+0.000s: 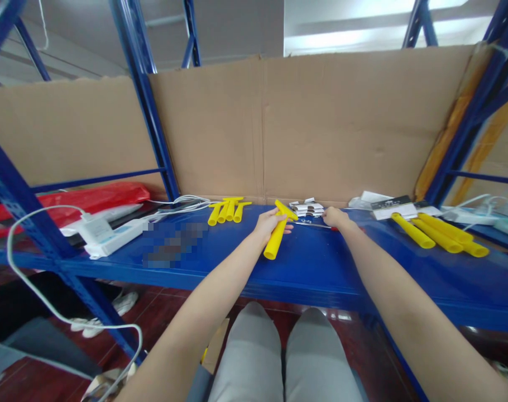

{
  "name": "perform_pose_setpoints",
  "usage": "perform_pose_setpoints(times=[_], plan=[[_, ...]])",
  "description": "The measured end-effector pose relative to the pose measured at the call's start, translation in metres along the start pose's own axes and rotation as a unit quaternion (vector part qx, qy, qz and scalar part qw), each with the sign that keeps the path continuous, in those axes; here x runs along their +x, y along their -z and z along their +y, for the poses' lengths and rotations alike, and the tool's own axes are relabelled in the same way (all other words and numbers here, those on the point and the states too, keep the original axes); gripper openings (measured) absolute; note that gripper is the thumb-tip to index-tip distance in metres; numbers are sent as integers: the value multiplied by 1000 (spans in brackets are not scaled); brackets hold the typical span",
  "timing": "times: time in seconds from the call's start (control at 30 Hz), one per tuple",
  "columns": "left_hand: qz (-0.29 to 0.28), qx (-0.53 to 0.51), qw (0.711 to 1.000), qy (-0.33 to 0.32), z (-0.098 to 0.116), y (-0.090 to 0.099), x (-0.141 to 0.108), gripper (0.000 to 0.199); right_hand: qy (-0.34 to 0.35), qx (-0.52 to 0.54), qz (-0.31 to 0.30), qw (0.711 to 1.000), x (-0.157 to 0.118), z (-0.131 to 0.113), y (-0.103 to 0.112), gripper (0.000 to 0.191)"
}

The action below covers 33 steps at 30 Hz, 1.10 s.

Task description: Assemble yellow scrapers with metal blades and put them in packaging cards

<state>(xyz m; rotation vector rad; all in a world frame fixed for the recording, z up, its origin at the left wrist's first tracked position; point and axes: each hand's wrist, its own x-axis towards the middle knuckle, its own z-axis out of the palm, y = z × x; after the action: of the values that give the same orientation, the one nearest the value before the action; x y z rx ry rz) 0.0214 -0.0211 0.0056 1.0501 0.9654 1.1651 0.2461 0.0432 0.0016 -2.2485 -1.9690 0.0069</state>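
Observation:
My left hand [266,225] is closed round a yellow T-shaped plastic handle [274,241], whose tube end points toward me and whose crosspiece lies at the far end. My right hand [336,218] is over the blue shelf, its fingers drawn together beside a small pile of white and dark pieces [307,209]; what they pinch, if anything, is hidden. Just in front of that pile lies a thin metal rod [315,225] with a red end near my right hand, like a screwdriver. A few tiny shiny bits, too small to name, lie between the rod and the pile.
Several yellow T-shaped handles [229,211] lie at the back left, and yellow tubes [440,233] at the right by a black-and-white box [394,207]. A white power strip [115,237] with cables and a red bag [70,201] are at left. Cardboard [312,128] walls the back.

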Motion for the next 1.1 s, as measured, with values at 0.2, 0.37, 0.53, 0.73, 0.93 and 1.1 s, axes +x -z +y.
perform_pose_setpoints(times=[0.2,0.37,0.53,0.73,0.93,1.1], plan=[[4,-1,1000,-4,0,-1,-2,54,-3,-7,-16,1000,0,-5,1,35],[3,2,1000,-4,1,-2,-4,54,6,-8,-13,1000,-3,-11,3,35],[-4,2,1000,-2,1,-1,-3,55,12,-7,12,1000,-6,-15,5,34],[-12,-20,1000,-1,-2,1,2,58,32,-21,44,998,-6,-15,2,35],[-11,-20,1000,-6,-1,1,0,60,26,-12,42,999,-3,-12,-1,36],[-10,-22,1000,2,1,0,-1,60,5,-6,29,1000,3,-10,-4,41]])
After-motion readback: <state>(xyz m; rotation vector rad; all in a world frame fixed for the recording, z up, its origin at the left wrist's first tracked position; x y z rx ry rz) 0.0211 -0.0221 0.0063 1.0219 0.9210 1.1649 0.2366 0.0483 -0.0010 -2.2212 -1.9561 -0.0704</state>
